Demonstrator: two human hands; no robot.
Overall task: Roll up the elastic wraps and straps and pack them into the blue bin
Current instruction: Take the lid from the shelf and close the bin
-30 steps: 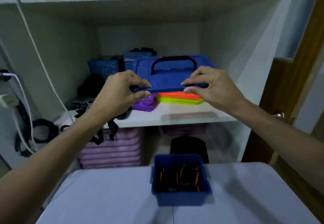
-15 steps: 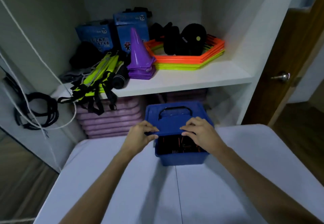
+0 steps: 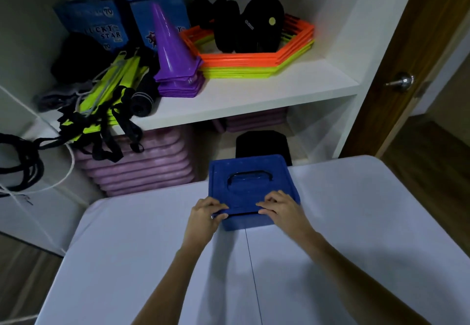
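Observation:
The blue bin stands at the far edge of the white table. A blue lid with a dark handle lies flat on top of it and hides what is inside. My left hand grips the lid's near left corner, fingers on top and thumb under the rim. My right hand holds the near right edge with its fingers curled over the lid. A thin gap shows between lid and bin along the near side.
A white shelf behind the table carries purple cones, orange and yellow hexagon rings, black pads, blue boxes and neon-yellow straps. Pink mats are stacked below. A wooden door is at the right.
Both hands carried the blue lid down from shelf height onto the bin. It now lies on the bin and covers the rolled wraps that showed before.

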